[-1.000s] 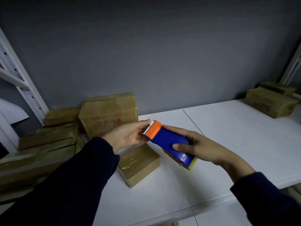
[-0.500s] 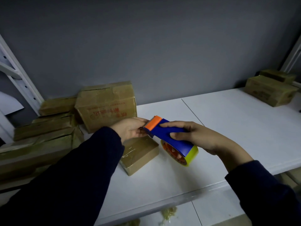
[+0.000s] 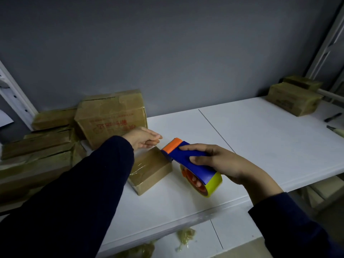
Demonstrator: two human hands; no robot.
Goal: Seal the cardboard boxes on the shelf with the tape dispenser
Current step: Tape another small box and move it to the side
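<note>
My right hand (image 3: 223, 164) grips a tape dispenser (image 3: 188, 161) with a blue body, an orange toothed cutter and a yellow tape roll, held just above the white shelf (image 3: 260, 146). The cutter points left towards a small flat cardboard box (image 3: 149, 170) wrapped in clear tape, which lies on the shelf below my left forearm. My left hand (image 3: 143, 139) hovers over that box's far end, a short gap from the cutter, fingers pointing right with the thumb tucked under. Whether it pinches a clear tape end I cannot see.
A larger printed carton (image 3: 111, 118) leans at the back left beside a pile of flat cartons (image 3: 37, 155). Two more cartons (image 3: 292, 99) and a dark pen (image 3: 333, 117) lie at the far right. Crumpled tape scraps (image 3: 186, 237) lie on the lower shelf.
The dispenser has sunk lower and tilted so that its yellow roll shows. My left hand has come off the orange cutter and drawn back a little to the left.
</note>
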